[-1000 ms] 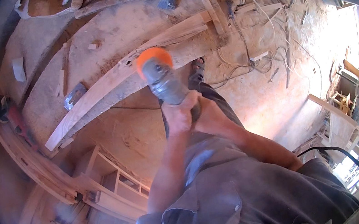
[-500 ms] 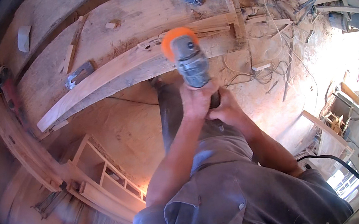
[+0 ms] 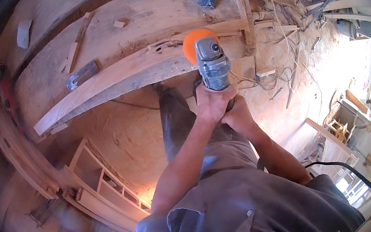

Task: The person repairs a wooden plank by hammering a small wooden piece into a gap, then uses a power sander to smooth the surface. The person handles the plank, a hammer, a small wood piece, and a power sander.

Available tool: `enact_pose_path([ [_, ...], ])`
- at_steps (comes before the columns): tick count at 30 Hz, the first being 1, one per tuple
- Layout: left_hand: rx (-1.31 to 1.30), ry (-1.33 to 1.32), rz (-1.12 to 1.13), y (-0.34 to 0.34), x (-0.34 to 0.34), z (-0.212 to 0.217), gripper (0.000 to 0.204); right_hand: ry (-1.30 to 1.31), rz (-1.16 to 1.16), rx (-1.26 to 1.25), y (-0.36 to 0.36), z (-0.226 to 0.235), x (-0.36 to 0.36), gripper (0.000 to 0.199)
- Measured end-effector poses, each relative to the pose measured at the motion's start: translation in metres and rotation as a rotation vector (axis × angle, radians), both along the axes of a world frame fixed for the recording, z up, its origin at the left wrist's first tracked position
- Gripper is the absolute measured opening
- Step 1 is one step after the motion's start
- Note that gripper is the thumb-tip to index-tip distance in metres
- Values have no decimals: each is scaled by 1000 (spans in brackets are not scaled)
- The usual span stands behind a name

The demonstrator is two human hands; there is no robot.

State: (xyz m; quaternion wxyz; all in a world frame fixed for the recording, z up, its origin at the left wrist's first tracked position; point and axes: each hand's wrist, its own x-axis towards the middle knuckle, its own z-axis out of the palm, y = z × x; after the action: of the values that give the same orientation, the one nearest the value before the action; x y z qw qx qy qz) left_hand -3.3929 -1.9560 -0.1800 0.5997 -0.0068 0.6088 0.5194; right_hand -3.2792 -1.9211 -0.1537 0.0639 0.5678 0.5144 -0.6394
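I have my left hand (image 3: 211, 104) and right hand (image 3: 238, 114) both clamped around the grey angle grinder with an orange sanding disc (image 3: 208, 60), left hand nearer the disc, the tool's body pointing away from me onto the long curved wooden plank (image 3: 109, 81) lying crosswise ahead.

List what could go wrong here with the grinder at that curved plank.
Both hands, left hand and right hand, grip the grey angle grinder bare, so dust or splinters thrown off the orange disc may hit them. Loose cables lie on the floor close by the curved plank; the disc could snag one. The sawdust-covered floor might let a foot slip.
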Motion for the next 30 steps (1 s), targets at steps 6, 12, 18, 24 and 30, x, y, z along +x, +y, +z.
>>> enact_pose_path([
  [6, -75, 21, 115, -29, -51, 5, 22, 138, 105, 80, -9, -6, -55, 48],
  [12, -60, 88, 95, -38, -48, -3, 17, 4, 110, 116, -22, -9, -63, 54],
  [18, -58, 125, 65, -16, -42, 3, 18, 19, 122, 51, -8, -5, -49, 47],
  [24, -68, 15, 164, -57, -75, -3, 17, 103, 147, 145, -30, -4, -87, 53],
  [30, -24, 133, -114, -26, -31, -8, 23, 37, -5, 98, -24, -1, -39, 45],
])
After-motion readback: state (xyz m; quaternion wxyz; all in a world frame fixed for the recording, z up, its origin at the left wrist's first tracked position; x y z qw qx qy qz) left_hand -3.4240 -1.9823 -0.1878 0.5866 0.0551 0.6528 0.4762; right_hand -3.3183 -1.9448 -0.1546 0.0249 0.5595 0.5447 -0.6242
